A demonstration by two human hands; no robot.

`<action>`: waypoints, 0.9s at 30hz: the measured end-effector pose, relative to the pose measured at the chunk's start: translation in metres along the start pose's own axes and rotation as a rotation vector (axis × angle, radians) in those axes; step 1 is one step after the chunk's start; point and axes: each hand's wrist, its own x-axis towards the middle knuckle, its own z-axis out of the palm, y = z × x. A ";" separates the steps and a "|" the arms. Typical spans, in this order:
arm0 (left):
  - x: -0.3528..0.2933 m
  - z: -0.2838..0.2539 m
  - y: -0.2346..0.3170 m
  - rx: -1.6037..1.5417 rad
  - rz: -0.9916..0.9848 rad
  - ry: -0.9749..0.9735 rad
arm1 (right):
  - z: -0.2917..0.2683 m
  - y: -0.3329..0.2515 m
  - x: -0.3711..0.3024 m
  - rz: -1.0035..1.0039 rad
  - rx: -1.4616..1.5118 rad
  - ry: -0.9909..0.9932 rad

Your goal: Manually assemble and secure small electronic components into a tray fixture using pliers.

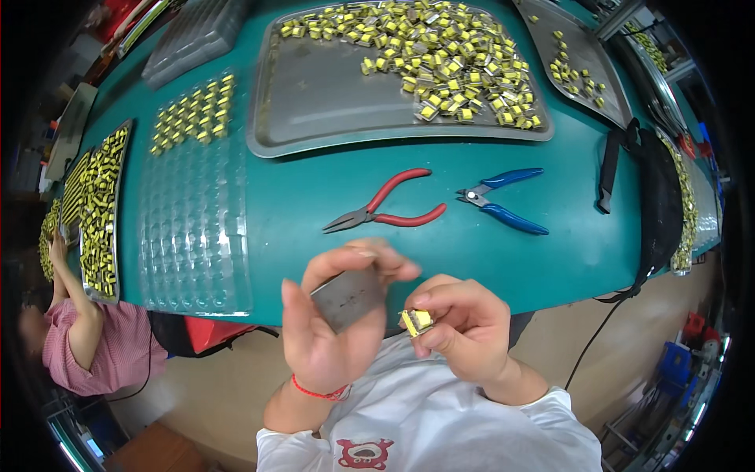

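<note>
A flat grey metal block [351, 300] rests in my left hand [324, 346], its fingers curled round the far side and the thumb along the near edge. Between the thumb and fingertips of my right hand [478, 329] is a small yellow-wrapped transformer [419, 322] with metal on its sides. The two hands are close together at the table's near edge, the transformer just right of the block. Beyond them lie long-nose pliers [363, 215] with red handles and side cutters [476, 195] with blue handles.
A metal tray [314, 98] heaped with similar transformers stands at the back. To its left is a clear plastic blister tray [193, 236], partly filled. Another metal tray [578, 51] and a black bag [661, 197] are at right. A co-worker [94, 342] sits at far left.
</note>
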 end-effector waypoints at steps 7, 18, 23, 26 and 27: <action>-0.002 -0.005 0.001 -0.044 -0.093 -0.172 | 0.010 0.002 0.001 -0.111 -0.368 0.086; -0.001 -0.002 -0.002 -0.004 -0.117 -0.182 | 0.008 -0.004 0.005 -0.189 -0.545 0.044; -0.006 0.003 -0.003 0.184 -0.012 -0.009 | 0.009 -0.013 -0.002 0.014 -0.203 0.095; -0.014 -0.008 0.002 0.830 0.242 -0.028 | 0.004 -0.018 0.001 0.212 0.069 0.089; -0.013 -0.006 0.003 0.894 0.292 -0.100 | 0.004 -0.016 0.001 0.222 0.191 0.095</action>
